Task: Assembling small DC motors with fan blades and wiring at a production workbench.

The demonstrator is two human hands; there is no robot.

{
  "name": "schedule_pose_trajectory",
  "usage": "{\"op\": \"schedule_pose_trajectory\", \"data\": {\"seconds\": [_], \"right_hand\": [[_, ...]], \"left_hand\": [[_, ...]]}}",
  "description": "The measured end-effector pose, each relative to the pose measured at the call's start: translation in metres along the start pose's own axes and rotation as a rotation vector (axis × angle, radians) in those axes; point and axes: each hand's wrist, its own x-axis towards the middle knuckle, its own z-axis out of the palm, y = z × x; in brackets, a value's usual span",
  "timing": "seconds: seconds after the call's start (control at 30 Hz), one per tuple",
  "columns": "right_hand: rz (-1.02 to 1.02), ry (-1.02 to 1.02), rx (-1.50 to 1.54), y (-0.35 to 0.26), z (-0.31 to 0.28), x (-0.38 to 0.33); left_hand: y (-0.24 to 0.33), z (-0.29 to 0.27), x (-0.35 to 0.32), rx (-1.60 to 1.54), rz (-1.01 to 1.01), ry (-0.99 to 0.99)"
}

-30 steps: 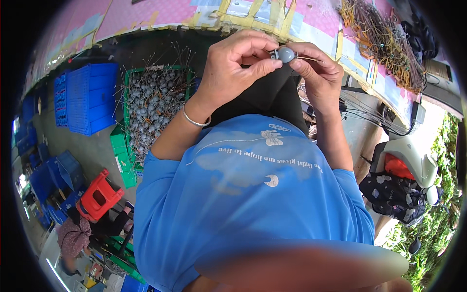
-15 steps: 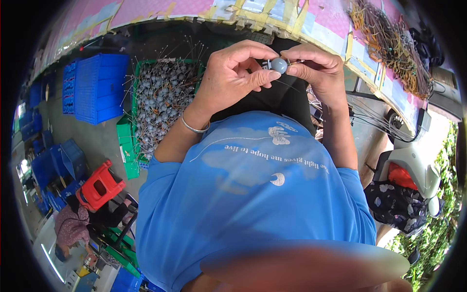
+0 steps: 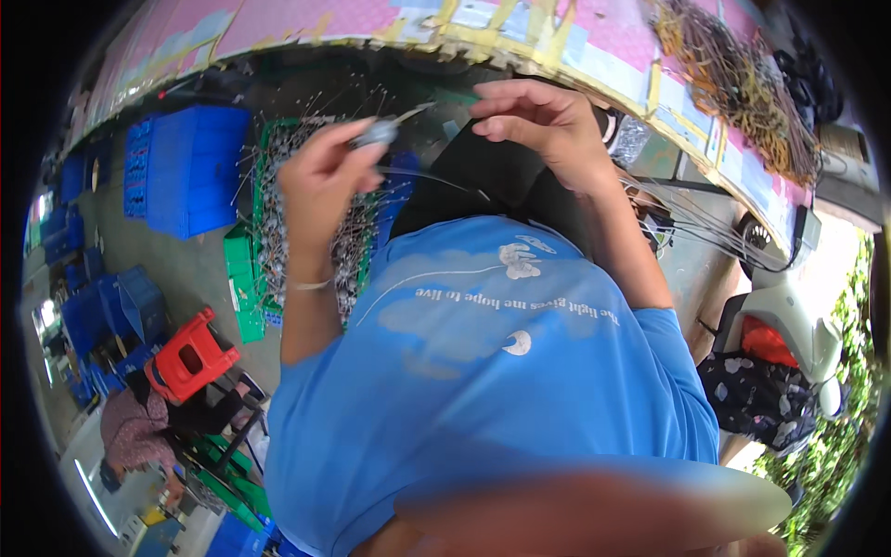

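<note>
Between the thumb and fingers of my left hand (image 3: 320, 176) is a small grey round part (image 3: 379, 133) with thin wires trailing from it. This hand is over a green crate (image 3: 264, 139) heaped with many similar grey parts (image 3: 278, 200), their thin leads sticking out in all directions. Some motion smears the left hand and the part. My right hand (image 3: 543, 125) is apart from it, above my dark trousers and near the table edge, fingers loosely stretched and holding nothing that I can see.
A table (image 3: 390, 23) with pink and taped covering curves along the far side, a bundle of brown wires (image 3: 742, 93) on its right. Blue crates (image 3: 197, 172), a red stool (image 3: 190, 357) and another person (image 3: 135, 427) are at left. A scooter (image 3: 789, 325) is at right.
Both hands were together on the grey round part. My left hand has carried it left, over the crate. My right hand has let go and opened.
</note>
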Motion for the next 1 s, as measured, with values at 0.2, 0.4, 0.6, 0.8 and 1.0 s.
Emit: {"op": "schedule_pose_trajectory", "data": {"seconds": [0.2, 0.4, 0.6, 0.8, 1.0], "right_hand": [[-0.046, 0.085, -0.192, -0.016, -0.054, -0.011], [-0.226, 0.785, -1.09, -0.05, -0.12, -0.016], [-0.203, 0.976, -1.46, -0.048, -0.17, -0.005], [-0.05, 0.912, -0.887, -0.055, -0.16, 0.001], [-0.356, 0.75, -0.403, -0.045, -0.108, -0.003]], "left_hand": [[-0.051, -0.115, -0.02, 0.318, -0.244, 0.127], [-0.049, -0.07, 0.034, 0.426, -0.096, 0.112], [0.006, 0.056, 0.137, 0.31, 0.325, -0.002], [0.035, 0.154, 0.242, 0.591, 1.051, -0.09], [0.069, 0.194, 0.274, 1.166, 1.058, -0.508]]}}
